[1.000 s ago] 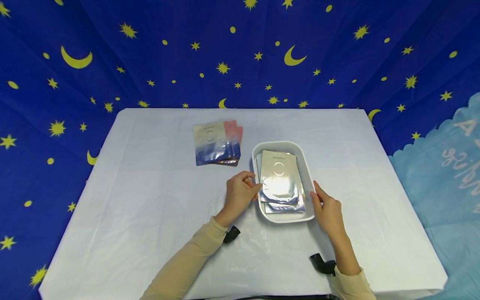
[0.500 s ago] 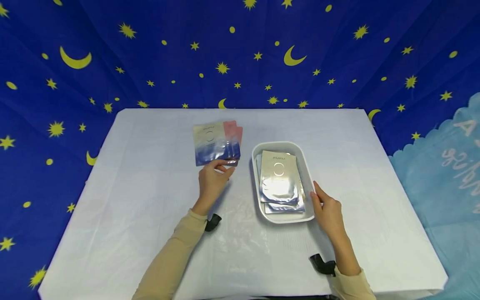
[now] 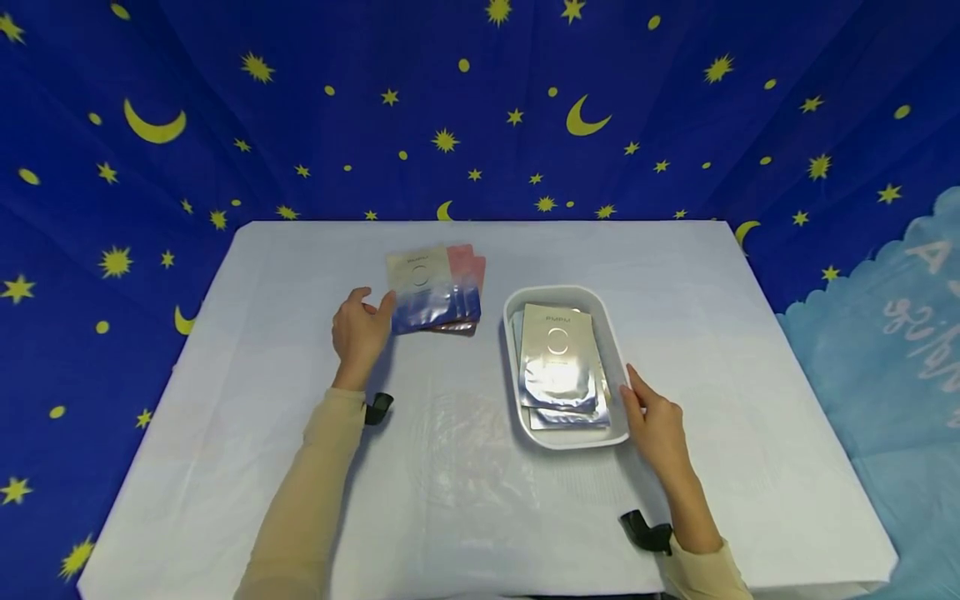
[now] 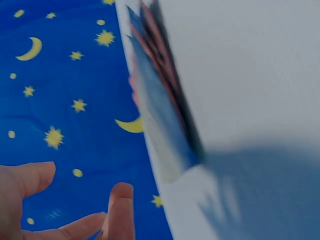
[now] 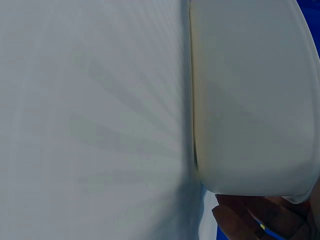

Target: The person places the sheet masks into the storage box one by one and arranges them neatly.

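White tray (image 3: 555, 291): sitting on table (image 3: 187, 417), probably handling stiff and light, calling for a rim hold. Sachet stack (image 3: 557, 354): lying inside tray. Fanned sachets (image 3: 427, 292): lying left of tray, likely sliding easily, bending, needing an edge pinch. Right hand (image 3: 657, 425): gripping tray's right side. Left hand (image 3: 362, 333): hanging near fanned sachets, thumb and fingers parted, holding nothing.

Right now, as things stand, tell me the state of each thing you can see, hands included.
Table: covered in white
Tray: upright, open at the top
Packets in the tray: stacked unevenly
Packets on the table: overlapping, fanned out
Left hand: holding nothing
Right hand: holding the tray's edge
Curtain: hanging
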Demonstrator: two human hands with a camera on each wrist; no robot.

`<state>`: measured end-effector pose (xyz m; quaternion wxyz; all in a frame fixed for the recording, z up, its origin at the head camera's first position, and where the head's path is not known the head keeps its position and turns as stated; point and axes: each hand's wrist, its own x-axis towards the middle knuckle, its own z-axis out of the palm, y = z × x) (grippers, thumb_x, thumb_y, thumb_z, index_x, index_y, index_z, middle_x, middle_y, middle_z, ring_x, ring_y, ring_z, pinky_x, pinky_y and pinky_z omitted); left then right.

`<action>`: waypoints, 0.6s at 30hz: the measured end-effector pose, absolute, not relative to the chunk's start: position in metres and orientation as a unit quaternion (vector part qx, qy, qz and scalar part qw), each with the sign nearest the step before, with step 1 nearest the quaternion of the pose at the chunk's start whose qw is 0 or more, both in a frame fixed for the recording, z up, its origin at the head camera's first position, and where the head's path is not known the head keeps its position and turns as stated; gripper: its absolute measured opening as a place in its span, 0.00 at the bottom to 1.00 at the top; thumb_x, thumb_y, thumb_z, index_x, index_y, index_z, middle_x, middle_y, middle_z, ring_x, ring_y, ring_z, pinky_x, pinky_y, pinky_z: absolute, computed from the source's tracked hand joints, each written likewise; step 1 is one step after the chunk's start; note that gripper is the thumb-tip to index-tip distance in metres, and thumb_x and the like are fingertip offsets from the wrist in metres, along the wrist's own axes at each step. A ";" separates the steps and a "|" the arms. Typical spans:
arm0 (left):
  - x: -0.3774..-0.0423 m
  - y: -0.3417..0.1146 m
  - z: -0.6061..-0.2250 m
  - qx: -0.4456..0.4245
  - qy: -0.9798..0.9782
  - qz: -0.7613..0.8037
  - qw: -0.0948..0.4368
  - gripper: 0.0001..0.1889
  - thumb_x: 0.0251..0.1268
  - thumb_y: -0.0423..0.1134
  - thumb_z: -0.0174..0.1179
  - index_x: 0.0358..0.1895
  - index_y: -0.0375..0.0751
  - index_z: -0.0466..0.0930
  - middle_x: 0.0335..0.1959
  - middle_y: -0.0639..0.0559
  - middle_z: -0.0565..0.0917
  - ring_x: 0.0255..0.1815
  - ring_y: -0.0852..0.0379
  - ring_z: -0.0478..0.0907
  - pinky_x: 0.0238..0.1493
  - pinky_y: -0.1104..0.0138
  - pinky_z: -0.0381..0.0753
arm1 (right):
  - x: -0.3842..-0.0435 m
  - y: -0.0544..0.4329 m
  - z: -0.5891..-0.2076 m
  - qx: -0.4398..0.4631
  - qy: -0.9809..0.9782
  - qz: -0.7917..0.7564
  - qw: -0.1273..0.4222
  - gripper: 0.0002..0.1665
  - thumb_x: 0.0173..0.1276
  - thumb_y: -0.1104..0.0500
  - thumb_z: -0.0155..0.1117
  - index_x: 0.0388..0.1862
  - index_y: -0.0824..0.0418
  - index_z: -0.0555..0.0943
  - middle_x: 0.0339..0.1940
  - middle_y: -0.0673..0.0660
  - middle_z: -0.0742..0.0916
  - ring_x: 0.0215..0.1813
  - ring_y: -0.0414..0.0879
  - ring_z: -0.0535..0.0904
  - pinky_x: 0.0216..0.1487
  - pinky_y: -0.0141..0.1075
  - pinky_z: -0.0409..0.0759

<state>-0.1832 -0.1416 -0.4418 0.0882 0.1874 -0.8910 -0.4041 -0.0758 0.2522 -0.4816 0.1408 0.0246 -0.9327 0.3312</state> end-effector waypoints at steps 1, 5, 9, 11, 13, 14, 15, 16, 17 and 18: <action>-0.186 -0.143 -0.444 0.192 -0.893 -0.400 0.080 0.30 0.67 0.54 0.57 0.62 0.34 0.75 0.42 0.34 0.85 0.46 0.36 0.80 0.45 0.46 0.78 | -0.076 0.252 -0.482 0.025 -0.933 0.331 0.141 0.22 0.71 0.66 0.58 0.62 0.72 0.75 0.39 0.76 0.86 0.27 0.59 0.84 0.21 0.40 0.77; -0.194 -0.147 -0.453 0.200 -0.899 -0.388 0.032 0.29 0.69 0.54 0.55 0.61 0.33 0.75 0.49 0.34 0.85 0.52 0.36 0.80 0.48 0.46 0.79 | -0.076 0.253 -0.483 0.025 -0.933 0.331 0.141 0.22 0.71 0.66 0.58 0.62 0.72 0.75 0.38 0.76 0.86 0.28 0.59 0.84 0.21 0.40 0.77; -0.201 -0.150 -0.462 0.203 -0.903 -0.378 -0.007 0.30 0.69 0.56 0.53 0.61 0.33 0.75 0.57 0.35 0.81 0.57 0.35 0.77 0.53 0.46 0.78 | -0.075 0.252 -0.483 0.022 -0.933 0.332 0.137 0.23 0.71 0.65 0.58 0.63 0.71 0.75 0.40 0.76 0.86 0.29 0.60 0.84 0.22 0.40 0.77; -0.203 -0.151 -0.464 0.204 -0.904 -0.375 -0.015 0.31 0.69 0.56 0.53 0.61 0.32 0.75 0.59 0.35 0.80 0.58 0.34 0.76 0.55 0.46 0.77 | -0.075 0.252 -0.483 0.022 -0.932 0.334 0.137 0.23 0.71 0.65 0.58 0.63 0.72 0.75 0.41 0.76 0.86 0.29 0.59 0.84 0.21 0.39 0.77; -0.204 -0.152 -0.466 0.203 -0.906 -0.372 -0.020 0.31 0.69 0.56 0.53 0.61 0.31 0.75 0.60 0.34 0.79 0.58 0.33 0.76 0.55 0.45 0.77 | -0.075 0.252 -0.482 0.022 -0.932 0.335 0.137 0.23 0.71 0.66 0.58 0.63 0.72 0.75 0.41 0.76 0.86 0.29 0.59 0.84 0.21 0.39 0.77; -0.204 -0.153 -0.466 0.202 -0.906 -0.371 -0.022 0.31 0.69 0.56 0.52 0.60 0.31 0.75 0.60 0.33 0.78 0.58 0.33 0.76 0.55 0.45 0.77 | -0.075 0.252 -0.482 0.022 -0.932 0.335 0.137 0.23 0.71 0.66 0.58 0.63 0.72 0.75 0.41 0.76 0.86 0.29 0.59 0.84 0.21 0.39 0.77; -0.205 -0.153 -0.467 0.201 -0.907 -0.370 -0.023 0.31 0.69 0.56 0.53 0.60 0.31 0.75 0.60 0.33 0.79 0.57 0.33 0.77 0.55 0.45 0.77 | -0.075 0.252 -0.482 0.023 -0.932 0.335 0.138 0.22 0.71 0.66 0.58 0.62 0.72 0.75 0.41 0.76 0.86 0.29 0.59 0.84 0.21 0.39 0.77; -0.205 -0.153 -0.467 0.201 -0.907 -0.369 -0.024 0.30 0.69 0.56 0.53 0.60 0.31 0.76 0.59 0.33 0.79 0.57 0.33 0.77 0.55 0.45 0.77 | -0.075 0.253 -0.482 0.022 -0.932 0.335 0.138 0.22 0.71 0.66 0.58 0.62 0.72 0.75 0.41 0.76 0.86 0.29 0.59 0.84 0.21 0.39 0.77; -0.206 -0.153 -0.468 0.199 -0.908 -0.369 -0.026 0.30 0.69 0.56 0.53 0.60 0.30 0.76 0.59 0.33 0.79 0.57 0.33 0.77 0.55 0.46 0.77 | -0.075 0.253 -0.481 0.021 -0.932 0.335 0.138 0.22 0.71 0.66 0.58 0.62 0.72 0.75 0.41 0.76 0.86 0.29 0.59 0.84 0.21 0.39 0.78; -0.206 -0.153 -0.468 0.198 -0.908 -0.368 -0.025 0.30 0.69 0.55 0.53 0.59 0.30 0.76 0.59 0.32 0.79 0.56 0.33 0.77 0.54 0.45 0.78 | -0.075 0.253 -0.481 0.020 -0.932 0.335 0.138 0.22 0.71 0.65 0.58 0.62 0.72 0.75 0.41 0.75 0.86 0.29 0.59 0.84 0.21 0.39 0.78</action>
